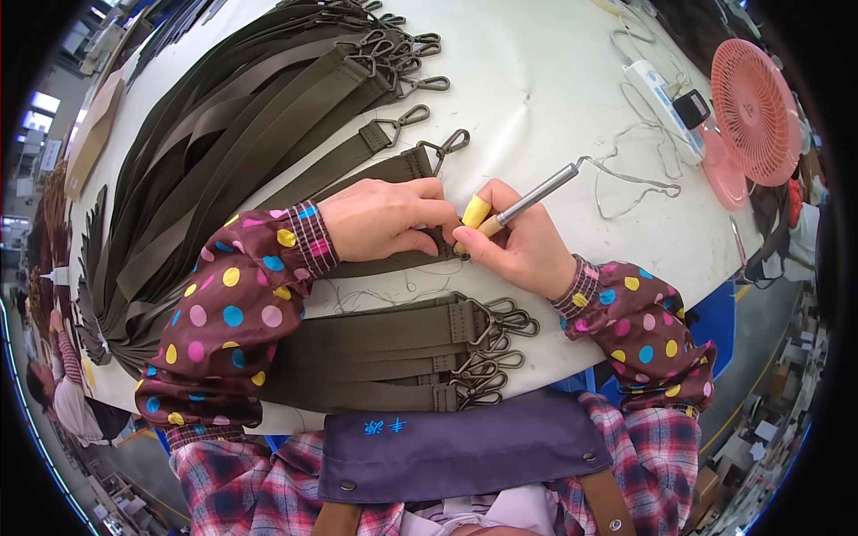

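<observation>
Apron: a purple apron (465, 447) with brown straps and blue embroidered marks fills the 6 o'clock edge; its lower part is cut off by the frame.
Near stack: a stack of olive webbing straps (375, 344) lies just beyond, their metal snap hooks (492, 344) bunched toward 4 o'clock. The left ends are hidden under the polka-dot sleeve.
Left hand: the left hand (384, 219), at centre, is pressed palm-down on the worked strap (393, 174), fingers curled over it. It pins the strap rather than gripping it.
Right hand: the right hand (523, 246) is closed around a metal-shafted hand tool (527, 204), which has a wooden grip. A yellow cover sits on one fingertip. The tool's tip meets the strap between both hands; the tip itself is hidden by fingers.
Worked strap: it runs from centre toward 1 o'clock and ends in a snap hook (451, 143). Its near portion is covered by the hands.
Loose threads: thin threads (393, 290) lie on the tabletop (536, 80) beneath the hands.
Cord: the tool's wire (639, 179) loops toward 2 o'clock.
Far pile: a large fan of dark straps (223, 116) spreads from 9 to 12 o'clock, hooks clustered at 12.
Far right: a white power strip (657, 94) and a pink fan (755, 112) at 2 o'clock; the fan's base is partly hidden.
</observation>
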The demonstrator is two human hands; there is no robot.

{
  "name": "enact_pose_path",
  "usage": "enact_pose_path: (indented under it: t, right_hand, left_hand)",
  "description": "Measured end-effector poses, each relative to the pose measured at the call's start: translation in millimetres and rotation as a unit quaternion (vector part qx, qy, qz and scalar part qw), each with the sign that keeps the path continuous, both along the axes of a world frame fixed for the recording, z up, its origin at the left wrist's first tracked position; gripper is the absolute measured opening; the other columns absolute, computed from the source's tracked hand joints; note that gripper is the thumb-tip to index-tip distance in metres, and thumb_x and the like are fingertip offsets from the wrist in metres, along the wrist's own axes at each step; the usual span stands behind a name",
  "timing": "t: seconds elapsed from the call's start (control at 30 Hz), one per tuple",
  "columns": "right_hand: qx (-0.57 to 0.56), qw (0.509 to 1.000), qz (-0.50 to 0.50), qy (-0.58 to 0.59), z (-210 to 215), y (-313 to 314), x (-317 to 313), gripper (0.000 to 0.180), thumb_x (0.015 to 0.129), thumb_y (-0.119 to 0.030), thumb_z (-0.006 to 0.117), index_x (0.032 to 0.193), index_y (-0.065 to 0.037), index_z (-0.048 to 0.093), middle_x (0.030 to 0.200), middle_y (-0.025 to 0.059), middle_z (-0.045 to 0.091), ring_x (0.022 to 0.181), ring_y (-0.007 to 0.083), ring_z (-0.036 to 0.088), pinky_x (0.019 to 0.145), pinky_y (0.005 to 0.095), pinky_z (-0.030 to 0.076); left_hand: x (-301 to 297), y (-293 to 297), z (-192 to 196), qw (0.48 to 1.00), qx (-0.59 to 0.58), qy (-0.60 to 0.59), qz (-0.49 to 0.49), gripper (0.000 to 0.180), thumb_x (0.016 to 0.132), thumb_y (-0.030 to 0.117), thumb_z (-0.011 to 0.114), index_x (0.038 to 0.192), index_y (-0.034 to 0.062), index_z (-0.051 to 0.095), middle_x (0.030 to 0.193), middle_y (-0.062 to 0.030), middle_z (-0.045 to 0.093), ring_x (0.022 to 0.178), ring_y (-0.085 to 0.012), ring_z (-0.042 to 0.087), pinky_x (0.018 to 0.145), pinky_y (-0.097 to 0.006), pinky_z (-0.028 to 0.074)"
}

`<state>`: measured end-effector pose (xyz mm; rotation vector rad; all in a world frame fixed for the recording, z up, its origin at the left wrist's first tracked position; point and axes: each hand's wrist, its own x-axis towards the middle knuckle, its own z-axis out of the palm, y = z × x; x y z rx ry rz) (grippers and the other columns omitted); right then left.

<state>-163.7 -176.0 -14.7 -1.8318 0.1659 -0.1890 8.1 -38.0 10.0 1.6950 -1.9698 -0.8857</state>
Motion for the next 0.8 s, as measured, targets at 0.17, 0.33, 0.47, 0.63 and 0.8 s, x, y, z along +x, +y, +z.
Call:
enact_pose_path:
  t: [0.17, 0.33, 0.47, 0.63, 0.8]
  right_hand:
    - [-0.027, 1.000, 0.006, 0.002, 0.8, 0.6, 0.9, 0.025, 0.085, -0.019, 0.066, 0.088, -0.002, 0.049, 0.068, 0.0062, 0.062, 0.057, 0.0106, 0.058, 0.052, 0.0246, 0.045]
    - [-0.019, 1.000, 0.007, 0.001, -0.9, -0.5, 0.7, 0.023, 0.085, -0.018, 0.065, 0.088, -0.002, 0.048, 0.069, 0.0068, 0.062, 0.058, 0.0115, 0.059, 0.052, 0.0247, 0.046]
    - [-0.025, 1.000, 0.013, 0.005, -0.7, 0.6, 1.2, 0.023, 0.085, -0.018, 0.064, 0.088, -0.003, 0.048, 0.070, 0.0066, 0.062, 0.058, 0.0123, 0.060, 0.052, 0.0249, 0.046]
    - [-0.036, 0.999, 0.011, 0.009, -2.7, -0.5, 1.3, 0.024, 0.085, -0.019, 0.065, 0.088, -0.003, 0.048, 0.069, 0.0069, 0.062, 0.057, 0.0129, 0.060, 0.052, 0.0255, 0.046]
    - [-0.043, 0.999, 0.013, 0.002, -3.4, 0.7, 2.2, 0.025, 0.085, -0.020, 0.065, 0.088, -0.003, 0.047, 0.067, 0.0071, 0.061, 0.057, 0.0135, 0.060, 0.052, 0.0259, 0.046]
  left_hand:
    - [2.7, -0.7, -0.7, 1.000, 0.001, -0.004, -0.012, 0.017, 0.083, 0.018, 0.067, 0.095, 0.0088, 0.059, 0.094, -0.0059, 0.054, 0.078, -0.0281, 0.060, 0.066, -0.037, 0.049]
    - [1.0, -5.7, -2.8, 1.000, 0.002, -0.010, -0.015, 0.019, 0.083, 0.019, 0.066, 0.097, 0.0088, 0.059, 0.094, -0.0064, 0.054, 0.078, -0.0290, 0.059, 0.067, -0.037, 0.048]
    - [-0.4, -3.1, -2.5, 1.000, 0.009, -0.015, 0.002, 0.020, 0.084, 0.019, 0.066, 0.099, 0.0091, 0.058, 0.094, -0.0067, 0.054, 0.078, -0.0297, 0.059, 0.067, -0.038, 0.048]
    - [0.0, -5.1, -5.0, 1.000, 0.005, -0.015, 0.000, 0.021, 0.084, 0.019, 0.066, 0.101, 0.0094, 0.057, 0.094, -0.0068, 0.054, 0.079, -0.0301, 0.059, 0.067, -0.038, 0.048]
    - [-0.2, -3.5, -3.9, 1.000, 0.007, -0.023, 0.002, 0.023, 0.084, 0.019, 0.066, 0.102, 0.0095, 0.057, 0.094, -0.0071, 0.054, 0.079, -0.0303, 0.059, 0.068, -0.038, 0.048]
